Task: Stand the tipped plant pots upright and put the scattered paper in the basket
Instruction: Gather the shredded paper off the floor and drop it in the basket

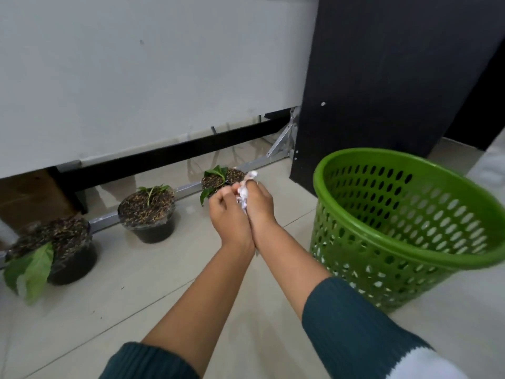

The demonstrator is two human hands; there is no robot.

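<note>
Dark green sleeves [355,332] are seen at the bottom edge, pushed back from two bare forearms that meet at the wrists. Crumpled white paper [244,198] is pressed between the left hand [228,214] and the right hand [259,207], with the fingers of both curled closed around it; most of the wad is hidden between the palms. Just right of the hands, a green perforated basket [410,231] is seen on the tiled floor [164,269], its far right rim cut off. Three plant pots are lined along the wall, all upright: the near pot [62,250], the middle pot [147,217] and the far pot [221,179], the last partly covered by the hands.
</note>
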